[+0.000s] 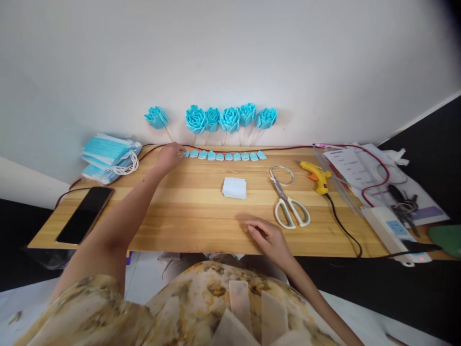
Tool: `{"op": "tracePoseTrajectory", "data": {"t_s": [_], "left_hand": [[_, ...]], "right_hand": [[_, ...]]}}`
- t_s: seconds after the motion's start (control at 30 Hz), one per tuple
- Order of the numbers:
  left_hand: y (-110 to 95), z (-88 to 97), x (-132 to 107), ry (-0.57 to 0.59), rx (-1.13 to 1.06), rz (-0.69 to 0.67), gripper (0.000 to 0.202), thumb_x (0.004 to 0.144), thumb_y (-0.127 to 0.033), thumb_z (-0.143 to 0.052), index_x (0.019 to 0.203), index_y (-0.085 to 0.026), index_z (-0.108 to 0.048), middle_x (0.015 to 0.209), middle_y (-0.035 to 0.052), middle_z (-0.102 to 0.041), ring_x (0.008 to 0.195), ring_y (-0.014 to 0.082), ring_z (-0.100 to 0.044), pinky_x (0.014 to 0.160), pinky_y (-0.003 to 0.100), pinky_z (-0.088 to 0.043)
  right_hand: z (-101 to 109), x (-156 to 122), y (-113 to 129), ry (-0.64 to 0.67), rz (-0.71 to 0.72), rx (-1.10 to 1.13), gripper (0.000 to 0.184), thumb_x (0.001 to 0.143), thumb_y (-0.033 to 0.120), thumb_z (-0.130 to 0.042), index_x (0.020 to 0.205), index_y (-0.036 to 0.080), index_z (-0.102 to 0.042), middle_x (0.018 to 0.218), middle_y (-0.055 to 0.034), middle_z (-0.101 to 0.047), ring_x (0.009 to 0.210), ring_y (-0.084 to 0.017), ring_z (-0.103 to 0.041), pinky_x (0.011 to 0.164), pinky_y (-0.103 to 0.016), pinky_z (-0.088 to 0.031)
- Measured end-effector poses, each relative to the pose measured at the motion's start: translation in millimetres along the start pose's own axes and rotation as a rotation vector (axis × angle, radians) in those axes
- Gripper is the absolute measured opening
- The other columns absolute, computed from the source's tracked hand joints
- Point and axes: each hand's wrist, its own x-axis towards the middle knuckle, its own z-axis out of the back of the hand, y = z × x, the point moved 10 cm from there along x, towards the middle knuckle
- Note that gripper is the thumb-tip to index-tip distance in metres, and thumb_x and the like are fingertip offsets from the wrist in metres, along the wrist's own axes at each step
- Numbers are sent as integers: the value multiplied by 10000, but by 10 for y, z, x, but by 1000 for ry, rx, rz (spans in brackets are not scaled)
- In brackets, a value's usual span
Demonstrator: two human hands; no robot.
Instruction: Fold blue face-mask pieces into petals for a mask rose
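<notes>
My left hand [170, 157] reaches to the far side of the table, its fingertips closed at the leftmost small folded blue petal [186, 154]. That petal stands at the end of a row of several folded blue petals [219, 156], and my fingers partly hide it. Near the front edge rests my right hand [269, 239], fingers loosely bent and holding nothing. A stack of pale fabric squares [234, 188] lies just beyond it. White-handled scissors [286, 199] lie to its right, blades pointing away. Behind the row, blue flowers on sticks [230, 119] lean at the wall.
Blue face masks [106, 156] are piled at the left, with a black phone [85, 215] in front. At the right lie a yellow glue gun [317, 177], its cord, papers [347, 168], keys [405, 206] and a white power strip [394, 235]. A red cable runs along the wall.
</notes>
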Motion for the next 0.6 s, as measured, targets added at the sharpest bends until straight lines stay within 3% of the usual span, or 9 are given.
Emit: {"op": "tracePoseTrajectory", "data": {"t_s": [0.13, 0.43, 0.6], "left_hand": [[-48, -76, -3, 17, -17, -93, 316, 849, -279, -553, 1061, -153, -751, 1168, 152, -736, 1098, 301, -655, 966, 348, -449], [1, -230, 66, 28, 24, -58, 290, 861, -277, -519, 1039, -199, -736, 1161, 109, -738, 1120, 280, -629, 982, 340, -429], [2, -221, 99, -7, 0, -104, 357, 859, -369, -561, 1116, -171, -709, 1188, 155, -701, 1141, 304, -607, 1000, 358, -402]], "right_hand": [[-1, -3, -13, 0, -2, -6, 234, 968, 355, -554, 1028, 271, -765, 1026, -56, -797, 927, -232, -757, 857, -374, -603], [-7, 0, -9, -2, 12, 0, 242, 973, 367, -544, 1028, 284, -764, 1042, -57, -797, 951, -242, -758, 874, -393, -608], [-17, 4, 1, 8, 11, 1, 237, 974, 354, -545, 1022, 269, -761, 1047, -58, -796, 951, -233, -756, 879, -379, -601]]}}
